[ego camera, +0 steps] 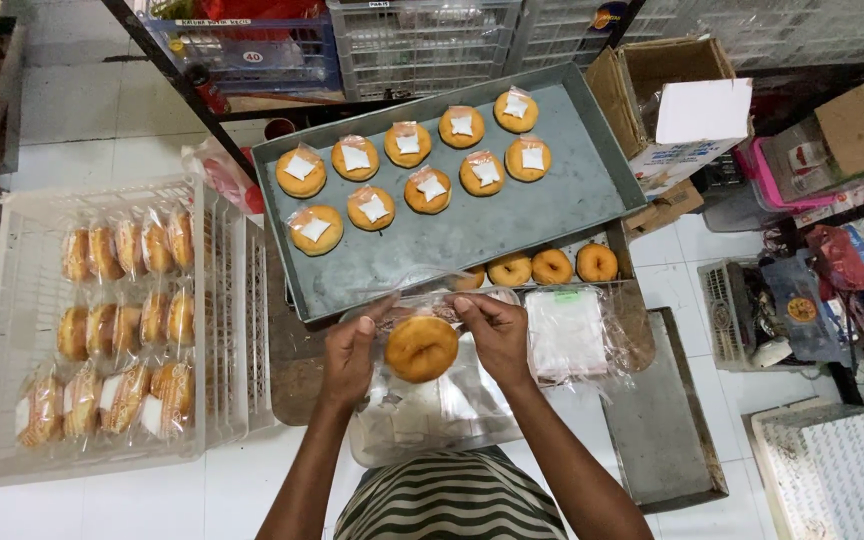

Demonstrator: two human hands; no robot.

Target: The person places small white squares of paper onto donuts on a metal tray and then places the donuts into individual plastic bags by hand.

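My left hand and my right hand both pinch the top of a clear plastic bag with a golden doughnut inside it. Just beyond my hands lies a grey metal tray carrying several bagged doughnuts, each with a small white packet on top. Under the tray's near edge a lower tray holds three bare doughnuts. A stack of clear empty bags lies right of my right hand.
A white plastic crate at left holds several rows of bagged doughnuts. Cardboard boxes stand at upper right, wire baskets behind the tray, a flat metal tray on the floor at right, clutter along the right edge.
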